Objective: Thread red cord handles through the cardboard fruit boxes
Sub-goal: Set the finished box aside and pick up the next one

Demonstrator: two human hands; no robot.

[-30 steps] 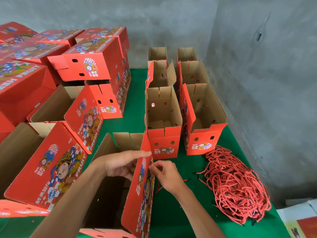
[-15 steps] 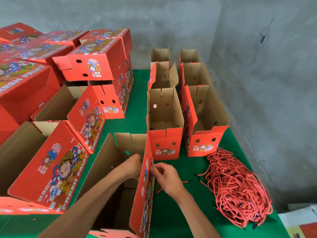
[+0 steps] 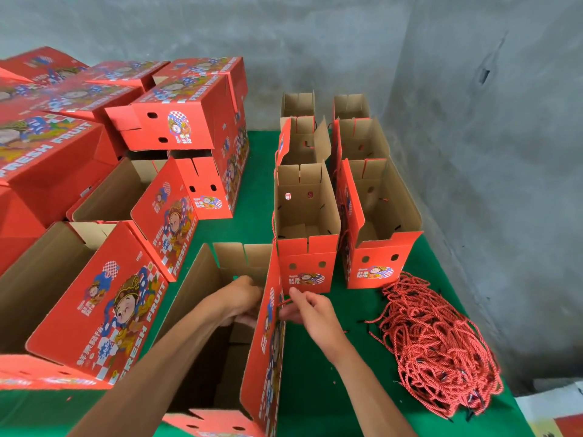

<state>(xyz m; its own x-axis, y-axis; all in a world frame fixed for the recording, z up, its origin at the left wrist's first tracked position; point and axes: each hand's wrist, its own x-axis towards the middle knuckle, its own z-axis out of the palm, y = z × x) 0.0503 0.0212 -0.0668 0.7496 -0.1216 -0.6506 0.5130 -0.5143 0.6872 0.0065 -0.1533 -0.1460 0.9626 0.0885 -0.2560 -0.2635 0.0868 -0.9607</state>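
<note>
An open red cardboard fruit box (image 3: 266, 351) stands in front of me, its brown inside showing. My left hand (image 3: 241, 299) reaches down inside it, against the right wall, fingers curled at the wall where I cannot see what they hold. Outside that same wall my right hand (image 3: 310, 313) pinches a short stretch of red cord (image 3: 284, 302) right at the wall. A big heap of loose red cords (image 3: 438, 351) lies on the green table (image 3: 315, 389) to the right.
Several open boxes (image 3: 306, 222) stand in two rows at the back right, close to the grey wall (image 3: 489, 184). Stacked and tipped red boxes (image 3: 104, 294) crowd the left side. A strip of green table runs between the near box and the cord heap.
My left hand has gone from the top edge of the right wall down into the box. My right hand stayed at the outer side of the wall, still pinching the cord.
</note>
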